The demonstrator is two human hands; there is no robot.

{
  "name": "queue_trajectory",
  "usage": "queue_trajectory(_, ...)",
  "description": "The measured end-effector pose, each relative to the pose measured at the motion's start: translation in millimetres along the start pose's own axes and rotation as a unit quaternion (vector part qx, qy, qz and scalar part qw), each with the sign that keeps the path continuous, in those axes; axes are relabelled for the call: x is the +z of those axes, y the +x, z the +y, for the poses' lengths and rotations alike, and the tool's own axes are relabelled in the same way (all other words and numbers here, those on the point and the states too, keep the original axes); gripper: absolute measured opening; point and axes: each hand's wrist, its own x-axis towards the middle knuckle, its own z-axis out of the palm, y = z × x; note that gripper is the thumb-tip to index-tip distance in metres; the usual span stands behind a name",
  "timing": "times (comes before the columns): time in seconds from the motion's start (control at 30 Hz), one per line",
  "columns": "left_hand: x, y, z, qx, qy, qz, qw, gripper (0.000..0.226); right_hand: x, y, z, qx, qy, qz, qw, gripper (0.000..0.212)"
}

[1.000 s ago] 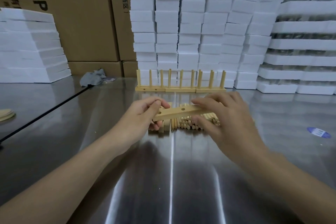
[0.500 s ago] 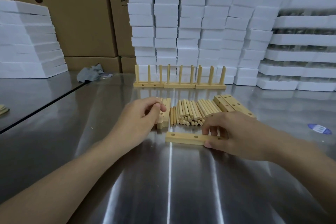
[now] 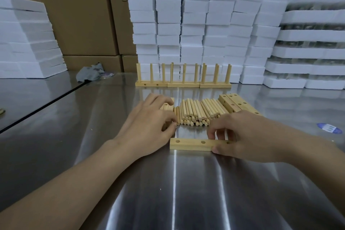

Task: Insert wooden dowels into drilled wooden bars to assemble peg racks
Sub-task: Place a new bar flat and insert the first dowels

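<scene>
A drilled wooden bar point(image 3: 190, 144) lies flat on the steel table point(image 3: 168, 192), its three holes facing up. My right hand point(image 3: 248, 136) grips the bar's right end, thumb on the near side and fingers behind. A pile of wooden dowels point(image 3: 199, 111) lies just beyond the bar. My left hand point(image 3: 149, 123) reaches to the pile's left edge, its curled fingertips pinching the near end of the leftmost dowel point(image 3: 178, 115). The hand partly covers a few bars point(image 3: 169, 105). More drilled bars point(image 3: 237, 104) lie right of the pile. Three finished peg racks point(image 3: 183, 84) stand in a row behind.
Stacks of white foam blocks point(image 3: 205, 24) and cardboard boxes point(image 3: 78, 15) wall off the back. A grey rag point(image 3: 89, 73) lies at the back left. A blue sticker point(image 3: 329, 128) sits on the table at the right. A dark seam point(image 3: 37, 110) crosses the left side.
The bar went from held in the air by both hands down onto the table, and my right hand stays on its right end. My left hand let go and moved to the dowel pile's left edge.
</scene>
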Motion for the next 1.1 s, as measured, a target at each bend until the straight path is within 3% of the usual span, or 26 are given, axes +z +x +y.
queue_trajectory(0.23,-7.5,-0.1,1.0,0.037,-0.084,0.024,0.996,0.02,-0.1,-1.5,-2.4,0.008,0.01,-0.004,1.0,0.022)
queue_trajectory(0.43,-9.8,-0.9,-7.3,0.037,-0.035,-0.046,0.998,0.035,-1.7,-1.4,-2.6,0.0,0.012,-0.014,1.0,0.019)
queue_trajectory(0.73,-14.9,-0.4,-2.3,0.067,-0.049,-0.079,0.993,0.043,-4.8,-3.1,-5.9,0.006,0.016,-0.02,1.0,0.015)
queue_trajectory(1.1,-16.8,0.0,13.2,0.105,-0.113,-0.101,0.983,0.014,-29.6,-23.6,-5.9,0.065,-0.011,-0.155,0.986,0.024)
